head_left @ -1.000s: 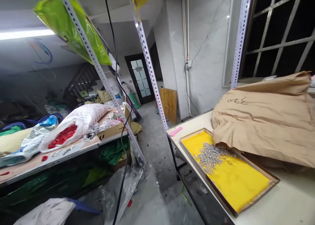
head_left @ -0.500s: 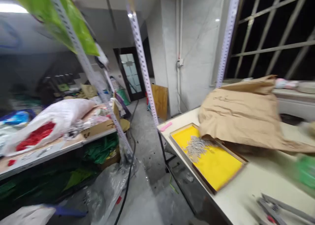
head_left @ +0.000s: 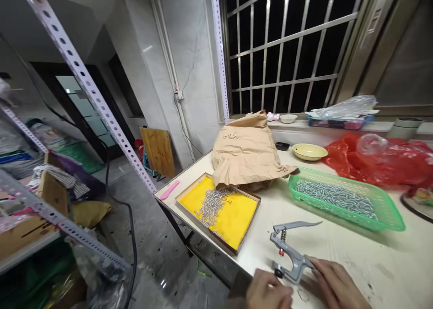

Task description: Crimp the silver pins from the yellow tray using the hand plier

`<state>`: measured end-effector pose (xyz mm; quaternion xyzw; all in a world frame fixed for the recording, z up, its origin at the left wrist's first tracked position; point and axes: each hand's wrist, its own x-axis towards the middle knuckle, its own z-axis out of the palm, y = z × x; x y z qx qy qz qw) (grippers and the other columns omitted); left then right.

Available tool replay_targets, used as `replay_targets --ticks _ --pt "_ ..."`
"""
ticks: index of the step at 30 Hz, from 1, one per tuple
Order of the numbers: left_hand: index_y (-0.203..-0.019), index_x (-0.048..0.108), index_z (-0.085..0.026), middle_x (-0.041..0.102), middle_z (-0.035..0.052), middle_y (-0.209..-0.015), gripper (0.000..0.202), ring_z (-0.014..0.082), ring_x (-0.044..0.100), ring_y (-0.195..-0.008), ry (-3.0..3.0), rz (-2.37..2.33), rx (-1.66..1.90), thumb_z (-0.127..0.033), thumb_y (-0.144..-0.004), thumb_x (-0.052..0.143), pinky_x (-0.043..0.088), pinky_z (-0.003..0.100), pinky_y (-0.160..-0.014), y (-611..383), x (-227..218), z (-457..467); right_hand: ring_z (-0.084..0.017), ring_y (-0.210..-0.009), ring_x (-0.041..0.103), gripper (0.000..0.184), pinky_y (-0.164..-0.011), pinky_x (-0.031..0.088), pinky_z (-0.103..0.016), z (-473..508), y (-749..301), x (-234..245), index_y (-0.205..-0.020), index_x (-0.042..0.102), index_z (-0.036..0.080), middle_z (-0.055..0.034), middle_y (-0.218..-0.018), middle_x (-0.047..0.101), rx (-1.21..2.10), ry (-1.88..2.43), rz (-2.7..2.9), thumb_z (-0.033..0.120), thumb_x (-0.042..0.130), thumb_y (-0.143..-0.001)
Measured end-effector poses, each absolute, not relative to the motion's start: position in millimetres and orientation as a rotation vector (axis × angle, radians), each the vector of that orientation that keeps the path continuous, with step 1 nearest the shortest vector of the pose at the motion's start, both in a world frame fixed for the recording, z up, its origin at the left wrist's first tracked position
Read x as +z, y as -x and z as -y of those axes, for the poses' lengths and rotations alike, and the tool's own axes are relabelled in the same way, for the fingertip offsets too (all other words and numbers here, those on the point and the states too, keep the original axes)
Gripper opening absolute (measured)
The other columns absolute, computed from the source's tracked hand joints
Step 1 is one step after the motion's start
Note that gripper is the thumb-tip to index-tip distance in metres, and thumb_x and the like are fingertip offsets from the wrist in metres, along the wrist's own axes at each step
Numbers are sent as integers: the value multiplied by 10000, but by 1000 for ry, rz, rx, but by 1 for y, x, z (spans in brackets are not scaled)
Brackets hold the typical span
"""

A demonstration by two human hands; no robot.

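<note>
Grey snap pliers (head_left: pixel 293 260), with a spring and a small red part at the jaws, are at the table's near edge. My right hand (head_left: pixel 338 279) has its fingers on the end of the lower handle; the upper handle points right, spread apart from it. My left hand (head_left: pixel 269 292) is curled just below the jaws, fingers pressed together; what it holds, if anything, is hidden. A small thin ring-like piece (head_left: pixel 302 294) lies between my hands. Beyond the pliers stands a green basket (head_left: pixel 389 209) of small metal pieces.
A shallow tray (head_left: pixel 237 219) with a yellow bottom bears a heap of small metal pieces. Behind it lies a brown paper bag (head_left: pixel 245 149). A pink tool (head_left: pixel 169 190), a yellow dish (head_left: pixel 309 152) and red plastic bags (head_left: pixel 358 160) are also on the table (head_left: pixel 270 205). A perforated post rises at left.
My view has swung right, away from the shelf, bringing the green basket and window fully into sight. Both my hands have come into view, with the right one on the pliers.
</note>
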<state>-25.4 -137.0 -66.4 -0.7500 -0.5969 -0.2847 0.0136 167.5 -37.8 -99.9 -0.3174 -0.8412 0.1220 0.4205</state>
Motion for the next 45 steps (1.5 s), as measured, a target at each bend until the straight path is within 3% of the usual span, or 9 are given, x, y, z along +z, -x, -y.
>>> replay_targets --ticks 4,10,18,25,33,41,45 --pt "-918 636 -232 603 53 -852 225 171 566 -833 1982 2005 -1159 -241 -913 412 506 331 -751 86 -20 135 -213 -998 583 296 -809 520 -325 44 -163 -91 -1196 521 265 -80 -1090 580 295 931 2006 286 399 -927" --pt "-918 657 -198 602 56 -868 232 205 518 -878 1836 2216 -736 -245 -908 430 449 338 -791 169 28 90 -217 -960 610 292 -757 536 -311 38 -164 -89 -1185 536 261 -74 -1062 596 249 904 1994 286 421 -918" --pt "-792 666 -212 588 66 -924 199 213 486 -960 1986 2271 -180 -222 -869 483 414 323 -786 199 10 42 -195 -966 607 310 -762 532 -282 32 -163 -95 -1215 507 273 -61 -1058 590 199 866 2013 253 416 -919" --pt "-795 626 -175 574 91 -952 237 222 478 -974 2016 2274 -44 -206 -887 410 398 332 -834 208 -2 25 -209 -952 597 262 -781 506 -320 41 -158 -80 -1147 547 236 -71 -1031 593 270 1028 1919 284 392 -941" --pt "-808 603 -182 569 89 -954 202 234 489 -991 2110 2230 164 -212 -874 414 417 315 -788 211 5 5 -215 -957 570 266 -787 489 -336 45 -154 -62 -1161 534 220 -90 -1012 576 399 1095 1930 241 365 -956" --pt "-830 627 -107 608 159 -945 217 281 527 -970 2252 2050 464 -22 -749 445 429 359 -775 212 11 -17 -214 -906 543 267 -764 467 -365 41 -152 -64 -1179 518 206 -82 -969 568 373 1255 1962 204 373 -956" --pt "-769 612 -145 605 136 -886 232 262 545 -885 2302 2001 362 -144 -838 391 435 353 -728 221 10 -17 -213 -841 536 258 -726 448 -357 38 -153 -62 -1128 559 198 -69 -892 578 268 1374 2068 168 378 -946"
